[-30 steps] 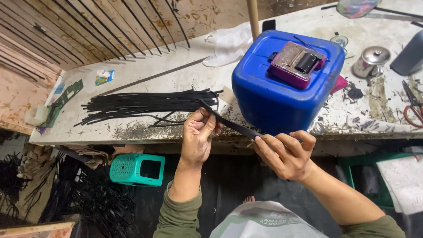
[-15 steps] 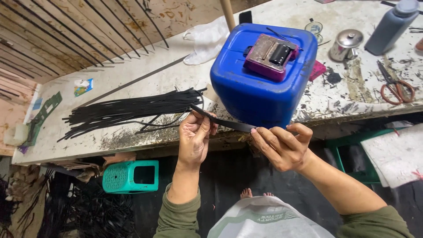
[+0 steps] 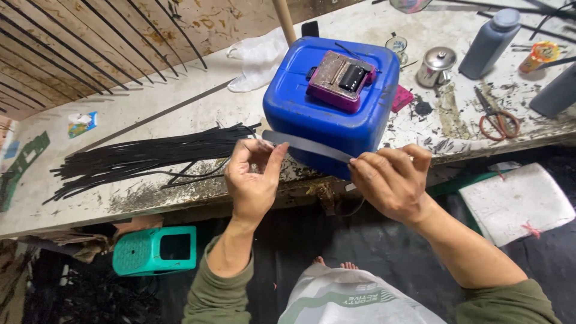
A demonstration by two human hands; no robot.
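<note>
A thin dark strip [image 3: 306, 145] is stretched between my two hands in front of a blue plastic canister [image 3: 327, 117]. My left hand [image 3: 252, 180] pinches its left end with thumb and fingers. My right hand [image 3: 393, 180] grips the right end, and a tail of the strip hangs below that hand. A bundle of similar black strips [image 3: 150, 157] lies on the stained workbench [image 3: 180, 114] just left of my left hand. On top of the canister sits a small purple and grey device [image 3: 341, 78].
On the bench to the right are orange-handled scissors [image 3: 495, 120], a small metal pot [image 3: 436, 66], and grey bottles [image 3: 489, 42]. A white cloth [image 3: 258, 57] lies behind the canister. Below the bench stand a teal stool [image 3: 156, 249] and a white foam block [image 3: 516, 201].
The view has shifted left and closer. My hands have spread a little apart and lifted the strip from a slant to nearly level against the canister's front.
</note>
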